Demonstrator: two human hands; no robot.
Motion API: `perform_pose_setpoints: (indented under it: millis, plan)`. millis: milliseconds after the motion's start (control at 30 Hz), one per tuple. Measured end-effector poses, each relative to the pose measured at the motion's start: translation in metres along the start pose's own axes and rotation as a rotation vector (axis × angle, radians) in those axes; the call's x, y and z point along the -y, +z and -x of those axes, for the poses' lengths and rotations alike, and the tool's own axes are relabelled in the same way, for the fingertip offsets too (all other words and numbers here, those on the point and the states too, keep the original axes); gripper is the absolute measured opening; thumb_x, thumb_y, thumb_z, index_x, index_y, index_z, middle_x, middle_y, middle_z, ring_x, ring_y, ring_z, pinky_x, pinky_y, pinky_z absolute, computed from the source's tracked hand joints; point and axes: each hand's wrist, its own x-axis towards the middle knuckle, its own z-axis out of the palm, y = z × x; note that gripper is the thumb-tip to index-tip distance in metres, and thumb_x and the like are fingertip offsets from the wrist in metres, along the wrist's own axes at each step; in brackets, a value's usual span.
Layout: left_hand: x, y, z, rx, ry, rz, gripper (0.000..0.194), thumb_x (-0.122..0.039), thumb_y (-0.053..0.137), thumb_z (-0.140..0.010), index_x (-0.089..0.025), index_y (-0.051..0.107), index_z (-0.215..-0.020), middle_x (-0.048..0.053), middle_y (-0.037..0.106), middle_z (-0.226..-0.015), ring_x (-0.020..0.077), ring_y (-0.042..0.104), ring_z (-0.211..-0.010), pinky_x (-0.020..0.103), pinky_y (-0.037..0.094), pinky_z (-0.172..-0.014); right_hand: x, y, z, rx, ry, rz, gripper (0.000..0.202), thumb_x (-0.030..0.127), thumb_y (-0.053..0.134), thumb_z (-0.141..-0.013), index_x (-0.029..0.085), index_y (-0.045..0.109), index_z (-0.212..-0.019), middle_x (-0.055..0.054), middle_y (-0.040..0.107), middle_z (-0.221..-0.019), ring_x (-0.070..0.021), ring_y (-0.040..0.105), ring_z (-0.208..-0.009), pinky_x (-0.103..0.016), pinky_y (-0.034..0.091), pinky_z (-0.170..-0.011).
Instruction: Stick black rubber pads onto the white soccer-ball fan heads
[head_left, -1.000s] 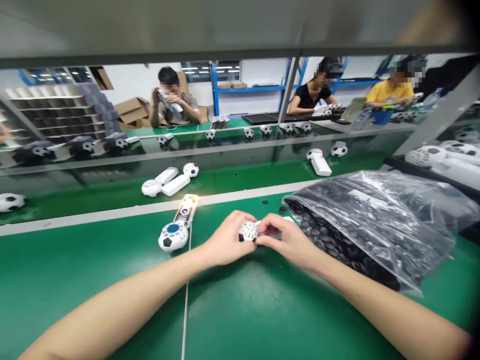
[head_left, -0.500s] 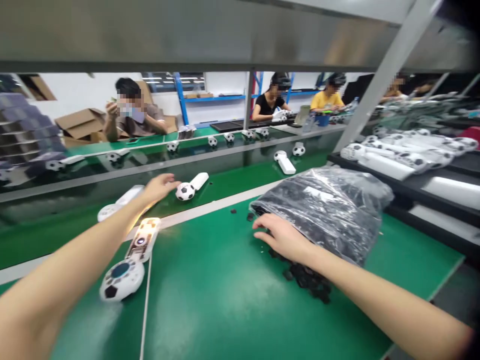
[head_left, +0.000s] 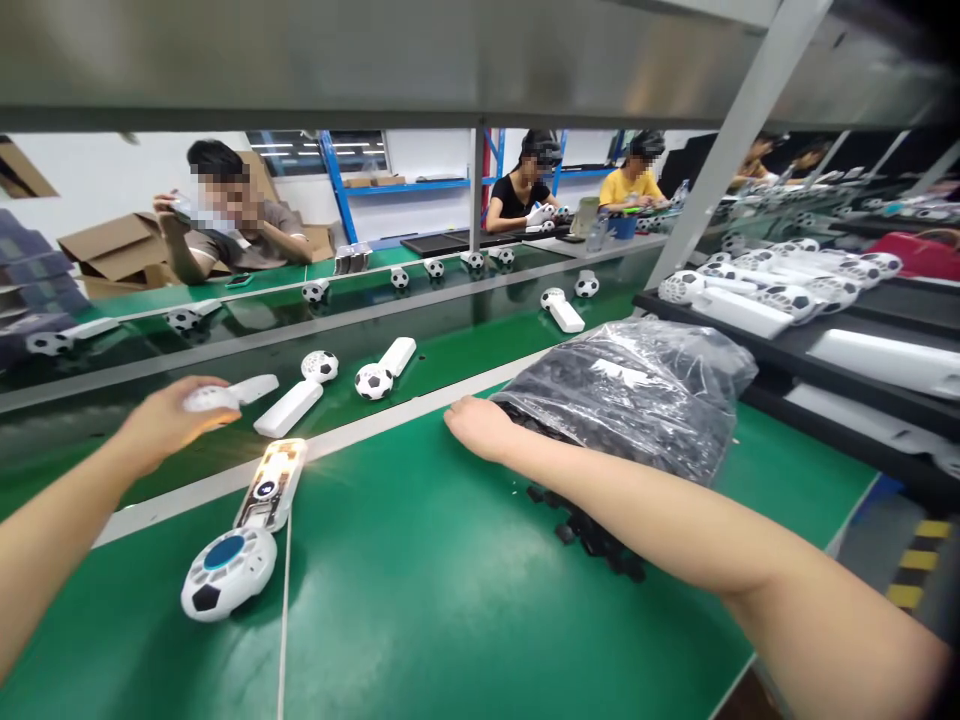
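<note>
My left hand [head_left: 169, 425] is closed around the round head of a white football-patterned handheld fan [head_left: 212, 399], over the green belt at the left. My right hand [head_left: 480, 425] has its fingers curled together on the green table, beside the mouth of a clear plastic bag [head_left: 637, 390] of small black pieces; what the fingers hold, if anything, is hidden. Loose black pieces [head_left: 592, 535] lie under my right forearm. Between my hands, nearer to me, rests an opened fan [head_left: 229, 575] with a blue disc on its head and lit insides in its handle.
Two more fans [head_left: 292, 405] [head_left: 386, 370] lie on the belt ahead, others farther along. Stacked black trays [head_left: 795, 330] of white fans stand at the right. A slanted metal post [head_left: 739, 150] and an overhead panel [head_left: 412, 60] frame the view. Several people work across the line.
My left hand has moved left and back and now grips a fan. My right hand has shifted left, its fingers now curled in. The whole view has shifted slightly.
</note>
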Motion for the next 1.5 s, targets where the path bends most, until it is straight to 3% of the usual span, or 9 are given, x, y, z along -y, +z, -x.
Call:
perform_pose_setpoints:
  millis: [100,200,300,467,633,700,900,1167,1500]
  plan:
    - [-0.039,-0.028,0.044,-0.083,-0.012,-0.014,0.061,-0.059,0.061,-0.056,-0.028,0.049,-0.107,-0.001,0.057,-0.079,0.0192,0.056,-0.063,0.026,0.043,-0.052,-0.001,-0.006,0.008,-0.013,0.010,-0.003,0.025,-0.001,0.041,-0.077,0.005,0.060,-0.093,-0.018,0.060,-0.093,-0.0247,0.056,-0.088,-0.033,0.044,-0.073]
    - [-0.082,-0.028,0.108,-0.253,0.356,-0.237,0.053,-0.061,0.056,-0.059,-0.028,0.054,-0.100,0.001,0.053,-0.092,0.0253,0.054,-0.081,0.038,0.045,-0.071,-0.006,-0.013,0.019,-0.038,0.030,-0.055,0.028,-0.002,0.038,-0.077,0.007,0.059,-0.093,-0.017,0.060,-0.094,-0.0221,0.057,-0.086,-0.030,0.044,-0.073]
    - [-0.112,0.013,0.160,-0.218,0.639,-0.248,0.044,-0.049,0.053,-0.068,-0.021,0.050,-0.102,0.005,0.048,-0.101,0.0226,0.052,-0.090,0.035,0.045,-0.079,-0.007,-0.017,0.036,-0.054,0.023,-0.136,0.023,0.005,0.040,-0.081,0.012,0.058,-0.094,-0.010,0.061,-0.093,-0.0169,0.057,-0.084,-0.025,0.043,-0.073]
    - [-0.126,0.099,0.197,0.066,0.647,-0.236,0.040,-0.042,0.051,-0.073,-0.019,0.047,-0.106,0.008,0.046,-0.107,0.0235,0.052,-0.092,0.034,0.048,-0.069,0.003,-0.027,0.081,-0.113,0.105,-0.450,0.007,0.014,0.050,-0.078,0.016,0.056,-0.081,-0.001,0.062,-0.076,-0.0111,0.056,-0.068,-0.021,0.042,-0.062]
    - [-0.122,0.109,0.201,0.423,0.824,-0.223,0.071,-0.024,0.059,-0.067,-0.028,0.026,-0.130,0.006,0.034,-0.131,0.0230,0.045,-0.107,0.032,0.044,-0.081,0.010,-0.040,0.121,-0.070,0.175,-0.676,0.010,0.016,0.048,-0.080,0.017,0.056,-0.086,0.000,0.061,-0.071,-0.0100,0.056,-0.063,-0.021,0.043,-0.060]
    - [-0.122,0.104,0.192,0.424,0.958,-0.298,0.071,-0.018,0.058,-0.067,-0.030,0.027,-0.131,0.005,0.029,-0.137,0.0254,0.035,-0.118,0.037,0.036,-0.092,0.011,-0.044,0.130,-0.036,0.159,-0.725,0.018,0.017,0.044,-0.082,0.018,0.058,-0.094,-0.001,0.062,-0.080,-0.0098,0.057,-0.066,-0.022,0.044,-0.061]
    - [-0.134,0.115,0.160,0.406,1.144,-0.379,0.072,-0.057,0.062,-0.060,-0.026,0.042,-0.122,0.008,0.045,-0.125,0.0299,0.032,-0.118,0.046,0.017,-0.100,0.015,-0.047,0.142,0.028,0.152,-0.728,0.019,0.017,0.040,-0.084,0.017,0.057,-0.093,-0.003,0.061,-0.081,-0.0103,0.058,-0.070,-0.022,0.045,-0.064]
    - [-0.133,0.126,0.183,0.236,0.783,-0.475,0.053,-0.066,0.047,-0.068,-0.016,0.054,-0.082,0.009,0.053,-0.082,0.0262,0.052,-0.078,0.036,0.041,-0.064,0.016,-0.046,0.149,-0.229,0.123,-0.573,0.009,0.021,0.051,-0.080,0.017,0.059,-0.080,-0.002,0.056,-0.080,-0.0106,0.053,-0.071,-0.024,0.043,-0.069]
    - [-0.131,0.125,0.182,0.444,0.676,-0.160,0.067,-0.051,0.050,-0.073,-0.026,0.028,-0.132,0.007,0.046,-0.122,0.0263,0.051,-0.103,0.036,0.043,-0.082,0.061,-0.032,0.144,-0.112,0.058,-0.908,0.010,0.017,0.050,-0.081,0.017,0.058,-0.087,0.001,0.062,-0.075,-0.0096,0.057,-0.066,-0.022,0.044,-0.065]
